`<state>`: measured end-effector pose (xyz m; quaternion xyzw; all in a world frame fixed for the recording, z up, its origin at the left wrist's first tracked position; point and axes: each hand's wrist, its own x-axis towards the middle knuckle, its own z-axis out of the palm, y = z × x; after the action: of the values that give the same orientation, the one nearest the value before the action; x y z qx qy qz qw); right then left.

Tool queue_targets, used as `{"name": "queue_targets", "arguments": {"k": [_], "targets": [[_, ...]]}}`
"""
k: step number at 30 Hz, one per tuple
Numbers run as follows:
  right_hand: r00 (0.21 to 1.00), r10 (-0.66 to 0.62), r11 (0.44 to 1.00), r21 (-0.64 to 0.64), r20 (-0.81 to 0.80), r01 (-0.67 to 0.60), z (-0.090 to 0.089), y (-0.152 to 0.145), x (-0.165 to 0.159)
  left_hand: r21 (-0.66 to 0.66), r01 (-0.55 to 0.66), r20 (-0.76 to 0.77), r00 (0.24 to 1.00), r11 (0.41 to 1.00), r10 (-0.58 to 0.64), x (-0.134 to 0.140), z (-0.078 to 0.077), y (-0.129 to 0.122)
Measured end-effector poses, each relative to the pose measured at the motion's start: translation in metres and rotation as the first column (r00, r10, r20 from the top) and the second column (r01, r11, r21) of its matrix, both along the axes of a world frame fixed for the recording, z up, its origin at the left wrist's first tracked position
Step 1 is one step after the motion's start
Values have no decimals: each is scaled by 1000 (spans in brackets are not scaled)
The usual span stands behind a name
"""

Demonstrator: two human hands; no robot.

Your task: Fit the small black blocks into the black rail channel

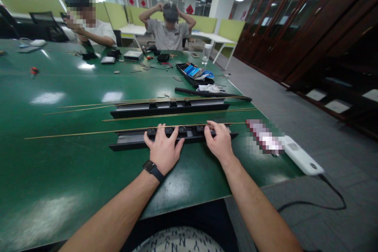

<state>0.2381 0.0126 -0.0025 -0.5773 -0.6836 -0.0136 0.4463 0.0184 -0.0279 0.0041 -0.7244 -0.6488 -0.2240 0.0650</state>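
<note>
My left hand (163, 149), a dark watch on its wrist, has its fingers spread over the near black-edged metal channel (130, 140). Its fingertips rest among black blocks (182, 130) sitting in the channel. A long thin gold-coloured rod (85, 134) runs lengthwise along the channel and sticks out far past its left end. Toward the channel's right end, my right hand (219, 141) is closed, thumb and index finger pinched at the rod. The fingers partly hide the exact contact there.
A second channel (171, 109) with more thin rods (177, 115) lies just beyond. Farther back are a black tray (195, 75) of blue items, white gloves (210, 88) and a glass (206, 54). A white power strip (302, 155) sits at the right edge. Two people sit across the table.
</note>
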Motion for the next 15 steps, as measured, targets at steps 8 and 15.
{"name": "queue_targets", "arguments": {"k": [8,15], "targets": [[997,-77,997,-23,-16,77,-1,1,3,0,3,1,1000,1000,-3,-1,-1,1],[1000,0,1000,2,2,0,0,-1,-1,-2,-4,-3,1000,1000,4,0,-1,0]]}}
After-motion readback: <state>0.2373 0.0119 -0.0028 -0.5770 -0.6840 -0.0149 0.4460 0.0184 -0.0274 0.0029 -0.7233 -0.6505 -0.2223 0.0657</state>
